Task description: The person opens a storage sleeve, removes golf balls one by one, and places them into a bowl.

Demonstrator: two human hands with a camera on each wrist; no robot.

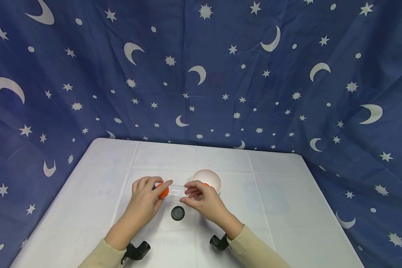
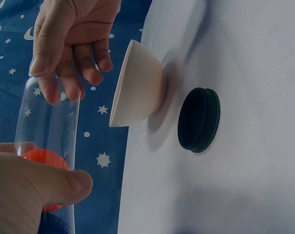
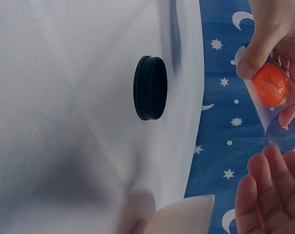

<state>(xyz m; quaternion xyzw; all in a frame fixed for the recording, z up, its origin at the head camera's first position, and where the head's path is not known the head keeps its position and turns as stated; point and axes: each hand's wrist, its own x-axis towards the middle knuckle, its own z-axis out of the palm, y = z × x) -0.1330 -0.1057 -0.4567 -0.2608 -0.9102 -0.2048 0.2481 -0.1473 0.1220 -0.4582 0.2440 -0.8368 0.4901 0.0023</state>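
Lid (image 1: 178,213), black, lies nearest. Beyond, the left hand (image 1: 142,198) has fingers clamped on 1 clear tube (image 1: 176,191) around its orange ball (image 3: 269,86); the right hand (image 1: 205,201) holds fingers apart at its mouth. Farther, 1 pale bowl (image 1: 210,174) contains something orange (image 1: 206,184).

The tube (image 1: 176,192), ball (image 3: 270,87) inside, is left of the bowl (image 1: 206,175).

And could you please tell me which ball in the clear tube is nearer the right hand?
The orange ball, beside the thumb of the left hand; the dark blue ball lies beyond it, farther from the right hand.
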